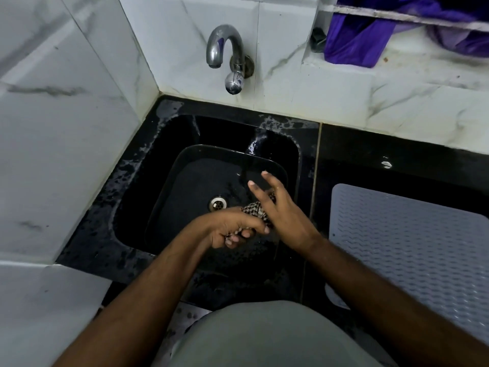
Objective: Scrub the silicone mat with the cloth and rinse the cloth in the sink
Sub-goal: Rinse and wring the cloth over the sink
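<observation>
A small checked cloth [255, 209] is bunched up between both hands over the black sink [185, 181]. My left hand [232, 229] grips its lower end with curled fingers. My right hand [280, 207] lies against the cloth's upper side, with two fingers stretched straight out toward the back of the basin; its thumb is hidden. The grey silicone mat [412, 247] lies flat on the black counter to the right of the sink, untouched by either hand.
A chrome tap [227, 54] sticks out of the white marble-tiled wall above the sink, and no water stream shows. The drain [217, 203] sits mid-basin. Wet splashes cover the sink rim. A purple cloth [370, 35] hangs in a wall niche at top right.
</observation>
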{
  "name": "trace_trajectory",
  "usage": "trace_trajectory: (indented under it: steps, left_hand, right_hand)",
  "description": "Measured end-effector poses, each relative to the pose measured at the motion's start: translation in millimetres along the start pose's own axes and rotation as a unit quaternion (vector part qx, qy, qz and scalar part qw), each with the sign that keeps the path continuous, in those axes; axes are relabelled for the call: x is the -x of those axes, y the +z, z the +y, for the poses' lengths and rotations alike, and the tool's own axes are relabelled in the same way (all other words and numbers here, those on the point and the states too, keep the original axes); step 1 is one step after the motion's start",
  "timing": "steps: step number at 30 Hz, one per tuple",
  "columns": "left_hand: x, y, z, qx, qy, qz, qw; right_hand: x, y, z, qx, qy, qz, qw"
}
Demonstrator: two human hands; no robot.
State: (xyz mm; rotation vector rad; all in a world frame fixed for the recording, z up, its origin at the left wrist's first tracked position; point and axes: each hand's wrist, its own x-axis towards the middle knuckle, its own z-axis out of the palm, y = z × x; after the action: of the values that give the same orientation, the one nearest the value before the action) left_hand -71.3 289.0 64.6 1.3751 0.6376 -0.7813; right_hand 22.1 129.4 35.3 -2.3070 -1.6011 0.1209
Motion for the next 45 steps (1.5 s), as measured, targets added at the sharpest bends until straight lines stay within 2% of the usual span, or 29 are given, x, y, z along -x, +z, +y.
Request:
trace_trajectory:
  steps: [2, 4, 7, 8, 9, 11, 12, 15, 19, 22, 27, 32, 34, 35, 36, 38, 39, 41, 42, 43, 45]
  left_hand:
    - [-0.8, 1.6, 0.5, -0.032, -0.013, 0.022, 0.999]
    - [-6.2, 0.1, 0.5, -0.094, -0.019, 0.089, 0.991]
    - [-14.6, -0.3, 6.3, -0.221, 0.003, 0.206, 0.953]
    - [-16.2, 0.6, 8.6, -0.289, 0.017, 0.255, 0.923]
    - [-17.8, 0.6, 10.0, -0.369, 0.035, 0.311, 0.875]
    - [-19.4, -3.1, 10.5, -0.514, 0.081, 0.387, 0.761]
    - [-19.3, -6.9, 10.3, -0.567, 0.105, 0.399, 0.713]
    - [-16.9, -22.6, 8.5, -0.673, 0.143, 0.372, 0.623]
    - [-16.3, -48.9, 3.0, -0.736, 0.248, 0.312, 0.548]
    - [-14.2, -64.8, -4.4, -0.751, 0.348, 0.275, 0.488]
    - [-14.0, -69.7, 2.8, -0.739, 0.42, 0.253, 0.462]
    - [-13.9, -66.0, 4.0, -0.758, 0.421, 0.245, 0.433]
    - [-15.6, -67.1, 3.1, -0.763, 0.415, 0.236, 0.434]
    - [-16.6, -66.2, 3.5, -0.762, 0.41, 0.23, 0.446]
    - [-16.7, -63.1, 4.8, -0.757, 0.392, 0.226, 0.471]
    - [-19.3, -54.9, 5.1, -0.725, 0.331, 0.231, 0.558]
    - [-22.1, -53.1, 3.9, -0.686, 0.301, 0.225, 0.623]
    - [-31.6, -55.5, 0.9, -0.563, 0.275, 0.188, 0.756]
    - [-35.6, -58.1, -0.8, -0.506, 0.277, 0.169, 0.799]
    - [-39.2, -60.2, -0.4, -0.462, 0.285, 0.154, 0.825]
    - [-43.4, -60.1, 2.0, -0.4, 0.307, 0.142, 0.852]
  right_hand:
    - [-7.7, -10.8, -0.5, 0.043, -0.011, -0.018, 0.999]
    - [-17.8, -13.2, -1.0, 0.118, -0.024, -0.04, 0.992]
    - [-32.1, -3.7, -4.7, 0.185, 0.012, -0.09, 0.979]
    - [-37.1, -0.8, -6.4, 0.176, 0.049, -0.111, 0.977]
    - [-42.1, 0.5, -7.9, 0.16, 0.088, -0.132, 0.974]
    - [-50.8, -0.5, -11.8, 0.14, 0.139, -0.154, 0.968]
    - [-53.7, -1.1, -13.5, 0.135, 0.149, -0.15, 0.968]
    - [-56.9, 3.1, -17.2, 0.094, 0.167, -0.129, 0.973]
    - [-57.2, 5.9, -23.2, -0.043, 0.219, -0.142, 0.965]
    - [-52.5, 5.3, -31.9, -0.163, 0.243, -0.186, 0.938]
    - [-48.4, -3.4, -34.2, -0.377, 0.295, -0.223, 0.849]
    - [-33.5, 6.4, -37.3, -0.485, 0.315, -0.222, 0.785]
    - [-31.4, 10.2, -39.3, -0.479, 0.325, -0.221, 0.785]
    - [-31.4, 12.0, -39.2, -0.462, 0.325, -0.216, 0.796]
    - [-31.9, 13.4, -38.0, -0.436, 0.32, -0.21, 0.814]
    - [-32.7, 15.1, -33.0, -0.338, 0.298, -0.197, 0.871]
    - [-31.8, 16.0, -29.7, -0.282, 0.29, -0.186, 0.895]
    - [-26.4, 15.7, -21.7, -0.23, 0.296, -0.162, 0.913]
    - [-23.6, 14.8, -18.5, -0.233, 0.301, -0.154, 0.912]
    - [-20.0, 13.9, -15.8, -0.237, 0.304, -0.143, 0.912]
    - [-12.0, 11.4, -12.0, -0.205, 0.297, -0.128, 0.924]
